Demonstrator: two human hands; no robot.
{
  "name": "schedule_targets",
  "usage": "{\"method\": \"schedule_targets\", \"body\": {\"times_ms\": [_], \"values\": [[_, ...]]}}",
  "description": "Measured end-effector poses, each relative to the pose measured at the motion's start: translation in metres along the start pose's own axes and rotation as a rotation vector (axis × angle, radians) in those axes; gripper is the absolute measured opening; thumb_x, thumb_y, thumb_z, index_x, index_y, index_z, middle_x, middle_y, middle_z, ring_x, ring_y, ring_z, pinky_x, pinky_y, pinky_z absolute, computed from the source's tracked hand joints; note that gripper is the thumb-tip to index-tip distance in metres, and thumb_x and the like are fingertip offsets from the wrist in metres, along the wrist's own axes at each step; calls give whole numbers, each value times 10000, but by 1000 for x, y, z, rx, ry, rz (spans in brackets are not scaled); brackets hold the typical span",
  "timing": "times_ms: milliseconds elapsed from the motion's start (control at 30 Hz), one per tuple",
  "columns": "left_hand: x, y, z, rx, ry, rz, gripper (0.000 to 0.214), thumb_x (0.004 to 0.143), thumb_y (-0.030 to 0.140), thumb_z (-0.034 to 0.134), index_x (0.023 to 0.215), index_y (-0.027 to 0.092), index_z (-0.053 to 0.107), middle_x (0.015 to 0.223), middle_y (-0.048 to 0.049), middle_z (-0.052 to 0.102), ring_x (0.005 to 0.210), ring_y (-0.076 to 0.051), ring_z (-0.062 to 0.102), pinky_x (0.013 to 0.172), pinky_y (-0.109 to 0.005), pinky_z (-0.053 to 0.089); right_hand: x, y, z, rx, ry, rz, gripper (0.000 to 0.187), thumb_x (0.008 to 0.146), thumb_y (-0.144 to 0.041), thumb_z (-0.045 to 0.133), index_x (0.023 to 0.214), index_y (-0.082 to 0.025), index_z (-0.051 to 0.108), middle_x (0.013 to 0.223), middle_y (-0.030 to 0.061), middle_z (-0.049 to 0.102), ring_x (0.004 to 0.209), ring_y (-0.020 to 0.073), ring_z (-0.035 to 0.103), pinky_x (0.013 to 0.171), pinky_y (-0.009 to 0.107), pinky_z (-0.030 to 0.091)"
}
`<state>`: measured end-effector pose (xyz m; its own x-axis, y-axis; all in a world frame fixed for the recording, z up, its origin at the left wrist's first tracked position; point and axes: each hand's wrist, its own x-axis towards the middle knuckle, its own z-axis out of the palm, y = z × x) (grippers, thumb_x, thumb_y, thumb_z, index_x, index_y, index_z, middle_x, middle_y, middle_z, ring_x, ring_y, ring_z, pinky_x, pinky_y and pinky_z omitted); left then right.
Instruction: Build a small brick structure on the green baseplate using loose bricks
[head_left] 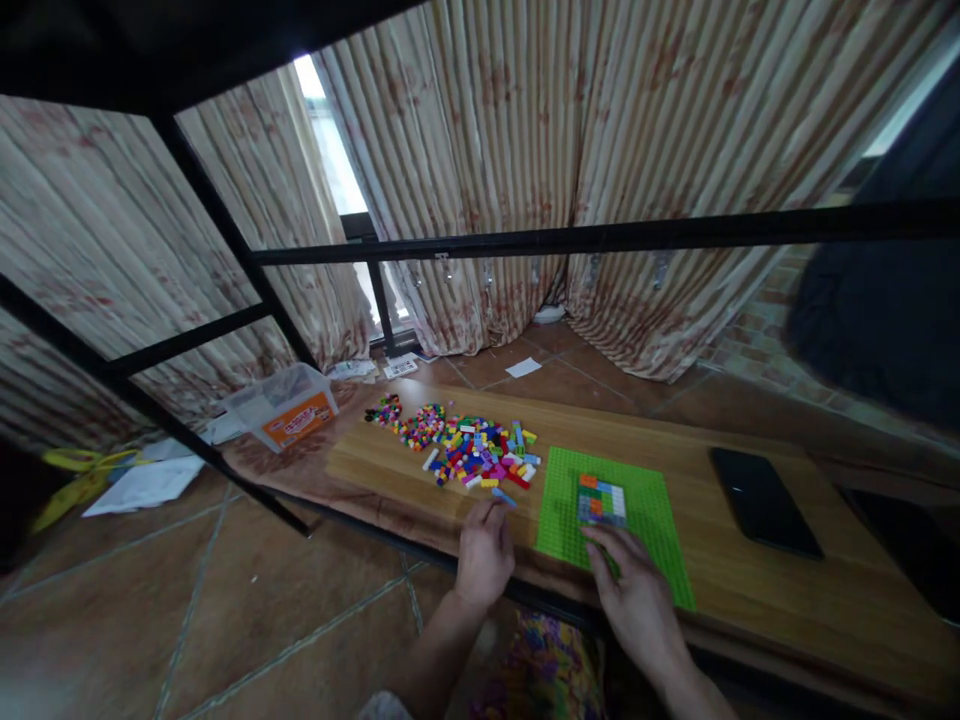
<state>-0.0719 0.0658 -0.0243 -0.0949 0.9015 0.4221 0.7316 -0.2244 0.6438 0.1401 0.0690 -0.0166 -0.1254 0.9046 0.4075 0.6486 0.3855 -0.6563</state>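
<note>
My left hand [486,552] is over the table's near edge, fingers pinched together. A light blue brick [505,497] shows right at its fingertips. Past it lies a pile of loose multicoloured building bricks [480,455]. My right hand [636,588] reaches over the green baseplate [652,500], its fingers stretched out and slightly apart. Those fingertips are at the near edge of a small block of joined bricks [609,500] in orange, green, white, blue and grey, which sits on the baseplate. Whether they press on it I cannot tell.
A black tablet-like slab [763,503] lies on the wooden tabletop [697,440], right of the baseplate. At the left end stands a clear plastic box [285,405] with an orange label. A black metal bar [525,241] crosses beyond the table, before striped curtains [480,130].
</note>
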Motion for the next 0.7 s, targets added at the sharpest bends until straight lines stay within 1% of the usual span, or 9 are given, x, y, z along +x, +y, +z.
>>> {"method": "schedule_targets", "body": {"times_ms": [67, 167, 267, 400, 500, 600, 700], "values": [[1, -7, -4, 27, -14, 29, 285, 869, 60, 456, 1036, 200, 639, 1055, -70, 639, 1002, -208, 584, 908, -387, 492, -2, -7, 12, 10, -58, -21, 280, 932, -340, 435, 1032, -226, 670, 1088, 77, 682, 1044, 224, 619, 923, 400, 494], [6, -12, -9, 52, -46, 71, 237, 883, 97, 473, 998, 200, 654, 1029, -68, 641, 973, -214, 568, 887, -393, 480, 5, -15, 27, 16, -109, -53, 262, 929, -295, 432, 1018, -224, 667, 1044, 78, 683, 999, 224, 631, 897, 395, 506], [11, -15, -10, 57, -64, 106, 226, 888, 130, 491, 1009, 209, 665, 1049, -67, 631, 984, -215, 555, 886, -390, 470, 23, -22, 41, -11, -105, -83, 262, 923, -241, 419, 1015, -204, 661, 1005, 90, 681, 960, 230, 632, 878, 396, 505], [11, -16, -5, 54, -33, 82, 264, 871, 123, 505, 1056, 225, 665, 1054, -61, 620, 995, -213, 547, 874, -380, 461, 56, -31, 60, -115, -87, -105, 273, 918, -195, 401, 1004, -185, 660, 977, 100, 670, 932, 234, 622, 855, 390, 498], [9, -16, -4, 43, -31, 72, 279, 865, 117, 510, 1075, 228, 657, 1060, -58, 618, 993, -210, 539, 879, -375, 450, 77, -34, 72, -205, -120, -116, 257, 906, -175, 415, 991, -183, 658, 966, 99, 657, 933, 233, 611, 843, 372, 489], [9, -14, -4, 47, -42, 72, 266, 876, 131, 504, 1069, 232, 656, 1054, -59, 619, 984, -211, 534, 873, -372, 441, 88, -34, 81, -291, -160, -124, 230, 891, -160, 436, 949, -182, 658, 955, 98, 644, 907, 234, 603, 829, 367, 481], [10, -14, -4, 56, -44, 76, 260, 889, 151, 496, 1079, 232, 653, 1053, -66, 617, 975, -213, 536, 865, -372, 438, 89, -30, 84, -353, -185, -140, 206, 884, -154, 455, 918, -196, 654, 947, 84, 635, 891, 225, 597, 818, 352, 469]]}}
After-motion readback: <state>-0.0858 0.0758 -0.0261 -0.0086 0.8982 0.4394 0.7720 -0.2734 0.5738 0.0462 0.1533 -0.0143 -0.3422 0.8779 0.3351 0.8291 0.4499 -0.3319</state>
